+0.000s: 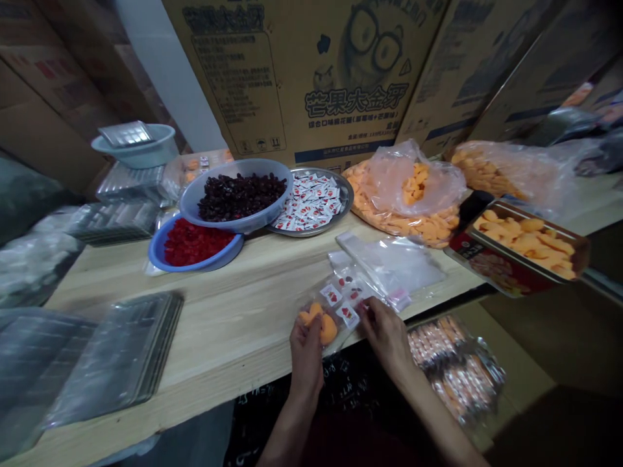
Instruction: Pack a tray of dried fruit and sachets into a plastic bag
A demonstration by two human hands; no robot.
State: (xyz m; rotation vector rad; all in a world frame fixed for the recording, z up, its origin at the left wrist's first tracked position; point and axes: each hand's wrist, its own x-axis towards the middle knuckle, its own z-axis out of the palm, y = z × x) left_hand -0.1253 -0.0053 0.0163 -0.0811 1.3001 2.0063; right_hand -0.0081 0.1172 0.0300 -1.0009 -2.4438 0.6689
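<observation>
Nearest the camera, both hands work at the front edge of the bench. The left hand is curled around orange dried-fruit pieces, gripping them from below. The right hand has its fingers bent down onto a small clear pouch holding white-and-red sachets, which lies just at the bench's front edge between the two hands; how firmly it pinches the pouch cannot be told. Just behind the pouch lie empty clear bags, reaching toward the right front corner.

Left of the hands a broad bare stretch of wood runs to a stack of clear plastic trays at the left front corner. Toward the back edge stand a blue bowl of red fruit, a grey bowl of dark fruit partly over it, a metal plate of sachets, and an open bag of orange pieces. A red box of orange pieces overhangs the right edge.
</observation>
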